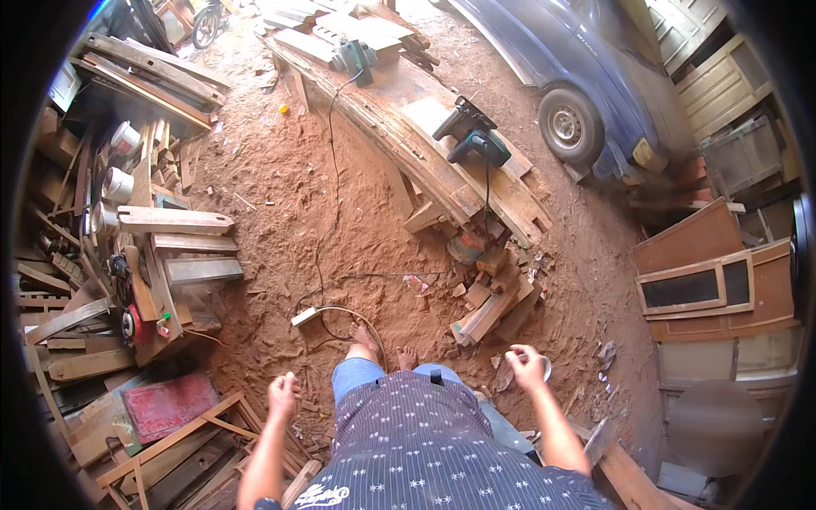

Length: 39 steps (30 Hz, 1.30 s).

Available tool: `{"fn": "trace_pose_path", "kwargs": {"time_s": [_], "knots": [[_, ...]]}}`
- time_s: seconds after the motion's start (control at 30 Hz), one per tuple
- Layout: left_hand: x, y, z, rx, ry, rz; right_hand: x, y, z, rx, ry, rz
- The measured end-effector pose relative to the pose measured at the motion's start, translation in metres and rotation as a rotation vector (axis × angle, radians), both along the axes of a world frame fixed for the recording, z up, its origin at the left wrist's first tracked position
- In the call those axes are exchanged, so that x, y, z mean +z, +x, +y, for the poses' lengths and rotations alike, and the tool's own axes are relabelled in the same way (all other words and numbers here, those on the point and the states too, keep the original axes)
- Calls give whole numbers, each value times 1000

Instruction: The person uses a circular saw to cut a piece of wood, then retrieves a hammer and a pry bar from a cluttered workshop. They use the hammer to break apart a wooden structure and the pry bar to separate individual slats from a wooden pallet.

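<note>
"Two bare hands, well apart; how are they?"
"The left hand (pixel 285 396) is loosely curled; the right hand (pixel 527 367) is half-bent beside a pale round rim (pixel 546 368); I can't tell whether either grips anything."
"What lies nearest?"
"A white power strip (pixel 304 317) on the dirt floor (pixel 382 302), ahead of the left hand; wood offcuts (pixel 495 314), stacked, ahead of the right."
"Farther out?"
"A plank worktop (pixel 382 127) bearing a teal-and-black power tool (pixel 482 148); beyond it, rightward, a blue car (pixel 586 64)."

A green tool (pixel 480 146) sits near the table's (pixel 399 119) right edge. The left hand (pixel 285 396) and right hand (pixel 527 368) are apart.
</note>
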State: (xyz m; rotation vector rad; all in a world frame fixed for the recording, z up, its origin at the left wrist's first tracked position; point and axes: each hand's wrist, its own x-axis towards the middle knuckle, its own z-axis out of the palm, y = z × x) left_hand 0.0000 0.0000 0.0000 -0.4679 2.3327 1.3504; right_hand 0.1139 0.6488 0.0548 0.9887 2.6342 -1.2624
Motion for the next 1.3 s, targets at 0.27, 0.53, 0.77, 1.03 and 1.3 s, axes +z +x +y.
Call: {"fn": "trace_pose_path", "kwargs": {"time_s": [0.27,0.53,0.77,1.03,1.3], "knots": [[34,-39,-12,766,173,125,-21,13,-73,-760,-294,387],[45,-230,71,-213,158,164,-2,-153,-106,-60,-120,380],[80,-382,178,-776,64,228,46,-360,-108,342,24,412],[106,-265,108,243,588,211,54,-193,-71,-394,-329,455],[99,-278,224,376,583,-4,47,-231,-20,-555,-432,585]]}}
